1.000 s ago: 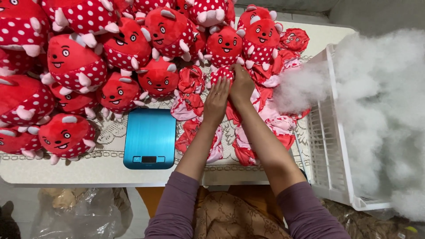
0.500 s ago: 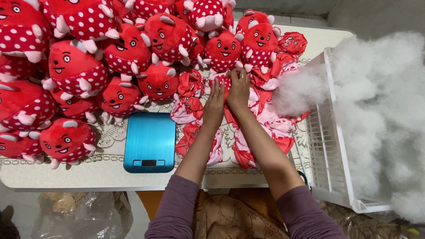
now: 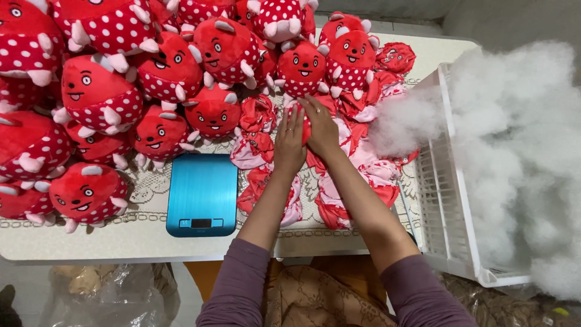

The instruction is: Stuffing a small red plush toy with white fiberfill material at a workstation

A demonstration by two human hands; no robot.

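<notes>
White crate (image 3: 448, 212) of stuffing right of blue scale (image 3: 202, 194). Both hands, left hand (image 3: 289, 145) and right hand (image 3: 321, 128), press flat, fingers open, on unstuffed red toy skin (image 3: 307, 124), gripping nothing.

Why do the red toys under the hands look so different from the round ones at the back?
The stuffed toys are plump and round, while the unstuffed toy skins lie flat and crumpled. The stuffed ones show whole faces; the skins are folded, pink lining showing. Both hands rest on the skins, not the stuffed ones. Both kinds are red with white dots.

Glossy blue scale (image 3: 202, 194), fluffy stuffing (image 3: 514, 151)
</notes>
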